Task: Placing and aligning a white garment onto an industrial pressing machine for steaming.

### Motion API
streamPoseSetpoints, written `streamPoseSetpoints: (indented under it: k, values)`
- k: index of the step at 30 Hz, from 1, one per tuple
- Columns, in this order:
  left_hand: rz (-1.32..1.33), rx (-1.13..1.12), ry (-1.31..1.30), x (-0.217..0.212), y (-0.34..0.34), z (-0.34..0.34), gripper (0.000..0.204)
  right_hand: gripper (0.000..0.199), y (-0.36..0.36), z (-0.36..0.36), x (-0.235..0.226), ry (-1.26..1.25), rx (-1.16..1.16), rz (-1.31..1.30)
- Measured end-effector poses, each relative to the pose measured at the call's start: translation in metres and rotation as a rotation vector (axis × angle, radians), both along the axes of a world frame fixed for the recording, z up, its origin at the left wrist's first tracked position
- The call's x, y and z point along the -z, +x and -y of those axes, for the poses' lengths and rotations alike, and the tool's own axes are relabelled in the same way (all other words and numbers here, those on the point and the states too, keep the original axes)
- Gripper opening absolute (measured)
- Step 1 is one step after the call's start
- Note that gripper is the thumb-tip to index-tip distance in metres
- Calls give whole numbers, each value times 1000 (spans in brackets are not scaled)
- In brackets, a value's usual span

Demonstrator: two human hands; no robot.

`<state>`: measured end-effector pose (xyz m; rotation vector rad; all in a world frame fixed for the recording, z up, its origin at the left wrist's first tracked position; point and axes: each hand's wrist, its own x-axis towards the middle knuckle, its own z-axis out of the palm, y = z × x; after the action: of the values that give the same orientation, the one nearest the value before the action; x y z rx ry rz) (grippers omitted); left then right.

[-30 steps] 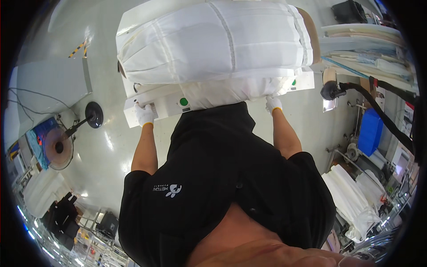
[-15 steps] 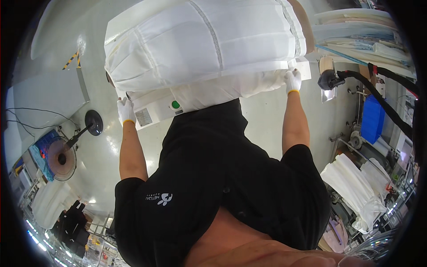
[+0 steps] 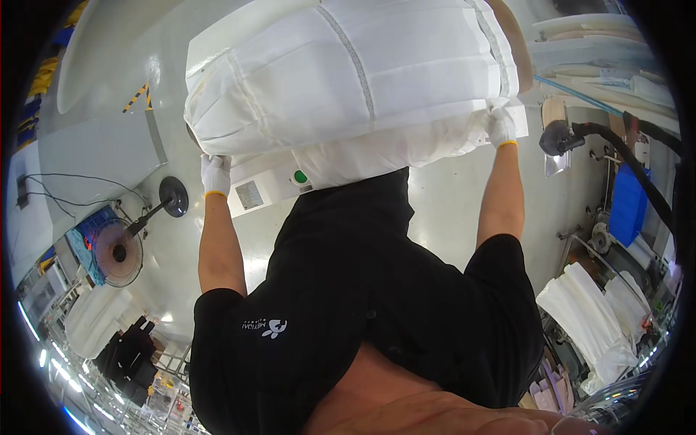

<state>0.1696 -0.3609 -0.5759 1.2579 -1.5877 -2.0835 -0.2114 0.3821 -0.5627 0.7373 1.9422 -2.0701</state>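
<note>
White cloth [image 3: 304, 80] with narrow grey strips lies spread over a wide padded board in front of me. My left hand [image 3: 215, 175], in a white glove with a yellow cuff, is closed at the cloth's near left edge. My right hand [image 3: 502, 127], gloved the same way, pinches the cloth's near right corner, its fingertips partly lost against the white. Below the edge between my hands, more loose white fabric [image 3: 391, 148] hangs in folds. A white machine panel with a green round button [image 3: 300, 176] shows beneath the cloth, right of my left hand.
A standing fan [image 3: 118, 251] and its round black base [image 3: 173, 196] are at left. At right are a black hose [image 3: 620, 145], a hand iron-like black tool [image 3: 557, 136], a blue bin [image 3: 629, 205] and draped white cloth [image 3: 591, 319]. Stacked pale fabrics [image 3: 602, 51] lie far right.
My left hand has moved slightly up to the cloth's edge, and its fingers have curled in. My right hand stays at the right corner. The whole view has shifted a little.
</note>
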Motion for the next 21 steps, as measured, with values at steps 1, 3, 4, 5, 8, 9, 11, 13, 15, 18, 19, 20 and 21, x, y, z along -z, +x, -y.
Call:
streamPoseSetpoints:
  k: [1, 3, 4, 5, 8, 9, 11, 13, 15, 18, 19, 20, 21]
  values:
    - [70, 15, -55, -8, 2, -5, 53, 32, 5, 2, -30, -37, -54, 63]
    - [173, 18, -143, -23, 6, -16, 53, 20, 19, 0, -65, -110, -159, 193]
    - [272, 48, -218, -26, 4, -22, 52, 17, 32, -40, -47, -296, -172, -2]
    - [371, 78, -293, -29, 3, -28, 52, 14, 46, -84, -39, -453, -173, -24]
    - [486, 82, -401, -38, 16, -35, 52, 13, 64, -105, -42, -617, -152, -60]
    - [505, 65, -422, -34, 25, -39, 53, 14, 68, -100, -48, -610, -123, -70]
    - [543, 33, -461, -23, 37, -44, 55, 17, 74, -85, -59, -594, -65, -90]
    - [554, 36, -472, -13, 44, -40, 54, 20, 90, -75, -69, -572, 6, -101]
    - [564, 42, -498, -7, 45, -32, 52, 23, 103, -70, -77, -550, 81, -116]
    - [517, 3, -519, -10, 28, -35, 50, 25, 116, -101, -60, -534, 104, -130]
    - [471, -56, -526, -16, 19, -40, 49, 25, 120, -125, -44, -535, 75, -129]
    - [426, -113, -530, -23, 9, -46, 47, 25, 124, -150, -31, -535, 47, -128]
    - [392, -187, -542, -29, 14, -52, 46, 25, 125, -160, -22, -546, 6, -115]
